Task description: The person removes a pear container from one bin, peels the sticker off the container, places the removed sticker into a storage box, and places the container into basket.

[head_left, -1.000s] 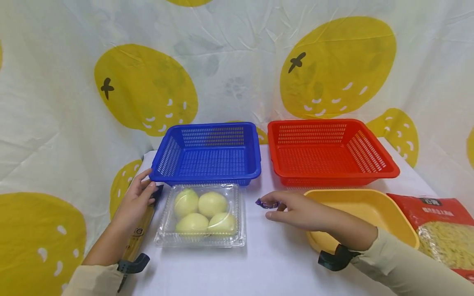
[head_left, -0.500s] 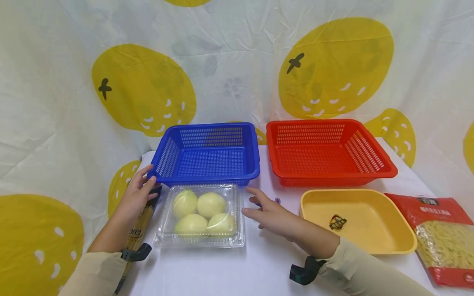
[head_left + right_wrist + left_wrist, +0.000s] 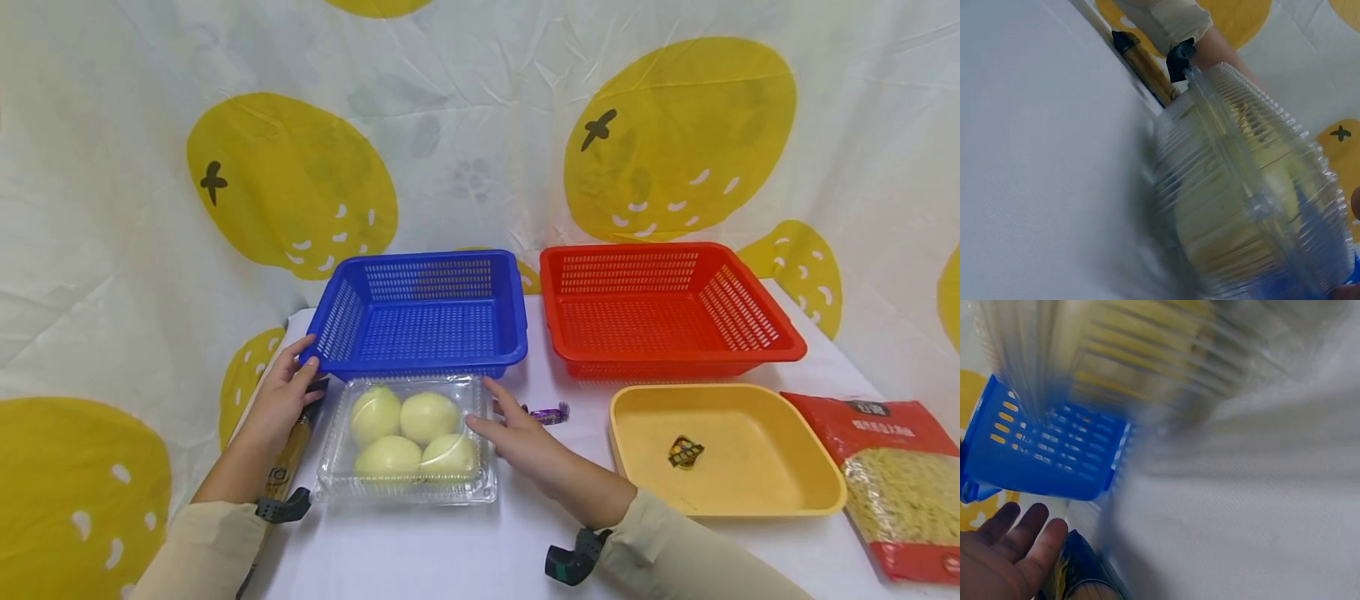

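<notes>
A clear plastic clamshell box (image 3: 408,440) with several pale yellow-green round fruits inside lies on the white table. My right hand (image 3: 528,432) is at the box's right side, thumb over the lid edge and fingers loosely bent near the back corner. In the right wrist view the clamshell fills the middle, only fingertips showing at the right border. My left hand (image 3: 281,404) is at the front left corner of the blue basket (image 3: 427,363), its fingers spread and nothing in its grasp. Just beyond my right hand lies a purple-wrapped candy (image 3: 551,413).
A long narrow pack (image 3: 279,473) with yellowish contents lies under my left forearm. The red basket (image 3: 667,368) stands at the back right. In front is a yellow tray (image 3: 750,467) holding a small dark-wrapped piece (image 3: 685,452). Far right lies a red pasta bag (image 3: 892,492).
My right hand has let go of the purple candy on the table and moved left to the clamshell box. The left hand has barely shifted at the blue basket's corner.
</notes>
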A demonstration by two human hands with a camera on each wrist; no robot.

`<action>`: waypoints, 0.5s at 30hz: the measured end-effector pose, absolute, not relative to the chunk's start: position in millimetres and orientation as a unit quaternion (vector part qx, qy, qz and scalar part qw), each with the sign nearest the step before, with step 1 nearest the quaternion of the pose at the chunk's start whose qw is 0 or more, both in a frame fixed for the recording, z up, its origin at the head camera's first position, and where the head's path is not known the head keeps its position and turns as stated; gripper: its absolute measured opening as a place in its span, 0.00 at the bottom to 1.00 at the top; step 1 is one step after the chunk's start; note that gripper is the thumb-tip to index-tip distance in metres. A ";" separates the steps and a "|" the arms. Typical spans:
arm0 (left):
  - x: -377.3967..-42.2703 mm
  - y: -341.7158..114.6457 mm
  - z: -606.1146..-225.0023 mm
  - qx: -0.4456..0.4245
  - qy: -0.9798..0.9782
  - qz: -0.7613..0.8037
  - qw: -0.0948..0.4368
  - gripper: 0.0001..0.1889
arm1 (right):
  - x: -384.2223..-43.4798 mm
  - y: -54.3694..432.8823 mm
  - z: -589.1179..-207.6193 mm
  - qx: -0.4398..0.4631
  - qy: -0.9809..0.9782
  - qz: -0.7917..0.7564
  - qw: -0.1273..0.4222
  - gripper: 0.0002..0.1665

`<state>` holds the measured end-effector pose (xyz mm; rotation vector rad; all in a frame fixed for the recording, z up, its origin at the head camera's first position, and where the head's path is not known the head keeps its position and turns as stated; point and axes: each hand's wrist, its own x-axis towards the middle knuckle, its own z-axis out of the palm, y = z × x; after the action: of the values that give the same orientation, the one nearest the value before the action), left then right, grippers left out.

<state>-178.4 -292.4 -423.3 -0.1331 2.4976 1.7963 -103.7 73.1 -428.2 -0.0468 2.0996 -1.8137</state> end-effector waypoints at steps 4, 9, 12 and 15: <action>-181.2 -293.5 -426.2 -0.033 0.807 0.588 0.035 0.31 | -108.0 66.7 -436.9 -0.032 0.755 -0.638 0.148 0.54; -184.7 -296.6 -431.8 -0.002 0.799 0.600 0.040 0.30 | -112.1 61.3 -446.8 -0.043 0.769 -0.624 0.133 0.59; -185.7 -297.6 -433.6 0.006 0.802 0.596 0.044 0.31 | -114.2 60.6 -450.0 -0.038 0.763 -0.629 0.144 0.59; -186.5 -298.2 -434.7 0.012 0.805 0.591 0.050 0.31 | -115.8 61.5 -450.2 -0.039 0.751 -0.640 0.154 0.59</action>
<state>-186.5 -298.2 -434.7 0.0379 2.4506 1.8011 -115.8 61.5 -450.2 -0.1112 2.1544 -1.8359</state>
